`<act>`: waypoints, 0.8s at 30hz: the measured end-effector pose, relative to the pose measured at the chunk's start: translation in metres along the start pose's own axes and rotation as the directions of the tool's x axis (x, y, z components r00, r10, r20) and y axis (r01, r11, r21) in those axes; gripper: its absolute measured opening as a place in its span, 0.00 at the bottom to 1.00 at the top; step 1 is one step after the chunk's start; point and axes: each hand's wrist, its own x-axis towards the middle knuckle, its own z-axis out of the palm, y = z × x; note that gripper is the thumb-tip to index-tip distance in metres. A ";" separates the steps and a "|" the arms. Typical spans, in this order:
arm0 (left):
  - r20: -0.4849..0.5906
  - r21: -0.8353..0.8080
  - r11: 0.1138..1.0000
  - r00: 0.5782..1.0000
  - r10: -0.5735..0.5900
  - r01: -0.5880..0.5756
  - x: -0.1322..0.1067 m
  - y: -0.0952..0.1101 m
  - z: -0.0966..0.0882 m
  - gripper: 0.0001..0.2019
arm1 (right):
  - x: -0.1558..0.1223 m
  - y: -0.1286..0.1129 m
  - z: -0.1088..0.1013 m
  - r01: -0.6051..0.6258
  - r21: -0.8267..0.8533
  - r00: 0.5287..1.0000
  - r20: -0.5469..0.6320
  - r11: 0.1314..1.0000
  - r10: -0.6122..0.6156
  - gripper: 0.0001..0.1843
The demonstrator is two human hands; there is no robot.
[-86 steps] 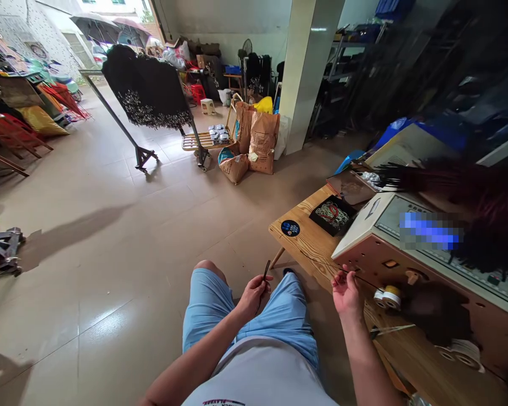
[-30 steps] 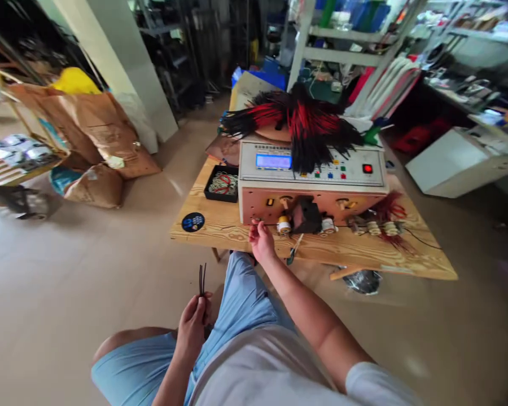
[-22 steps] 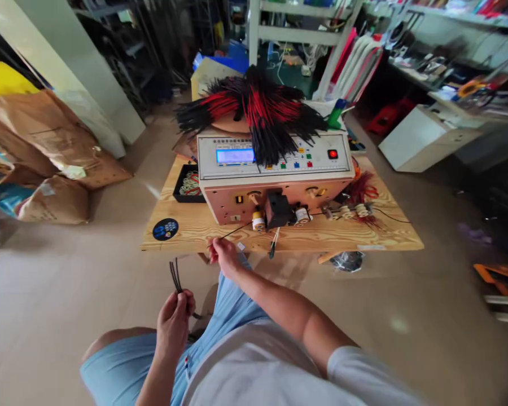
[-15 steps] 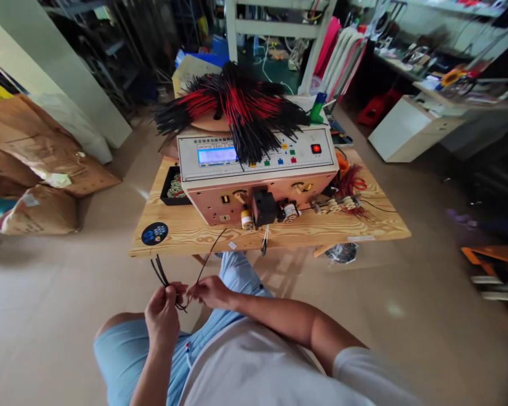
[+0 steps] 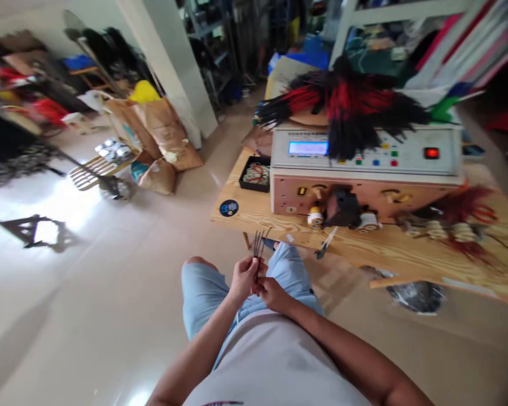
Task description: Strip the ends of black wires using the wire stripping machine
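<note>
My left hand [image 5: 244, 277] is closed round several thin black wires [image 5: 259, 243], whose ends fan upward above the fingers. Pressed close beside it, my right hand [image 5: 271, 293] pinches the lower part of the same wires; its fingertips are partly hidden. Both hands are over my lap, short of the table's front edge. Beyond them stands a wire-processing machine [image 5: 364, 194] with a lit blue display and a red switch. A big heap of black and red wires [image 5: 342, 104] lies on top of it.
The machine sits on a wooden table [image 5: 262, 220] with a round dark sticker. Left of the machine is a black tray [image 5: 256, 176] of small pale parts. Dark red wires [image 5: 465, 206] lie at its right. Brown sacks [image 5: 169, 135] stand on the floor at left.
The view has swung left, so the table appears farther right. My right hand has brought its single wire over to the left hand's bunch, and the hands are now together.
</note>
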 end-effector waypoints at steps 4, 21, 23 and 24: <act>-0.003 0.002 1.000 1.000 0.025 -0.025 -0.001 -0.003 -0.011 0.23 | 0.001 -0.006 0.007 0.012 -0.019 0.999 0.051 1.000 -0.011 0.12; -0.075 -0.089 0.986 0.988 0.132 -0.139 -0.004 -0.005 -0.044 0.24 | 0.056 -0.022 -0.100 0.013 0.540 0.794 -0.517 0.841 0.319 0.35; -0.078 -0.086 0.986 0.988 0.136 -0.142 -0.006 -0.008 -0.044 0.24 | 0.070 -0.035 -0.121 0.137 0.638 0.789 -0.533 0.758 0.305 0.34; -0.077 -0.087 0.986 0.988 0.137 -0.143 -0.007 -0.009 -0.044 0.23 | 0.075 -0.040 -0.128 0.183 0.662 0.788 -0.541 0.726 0.294 0.32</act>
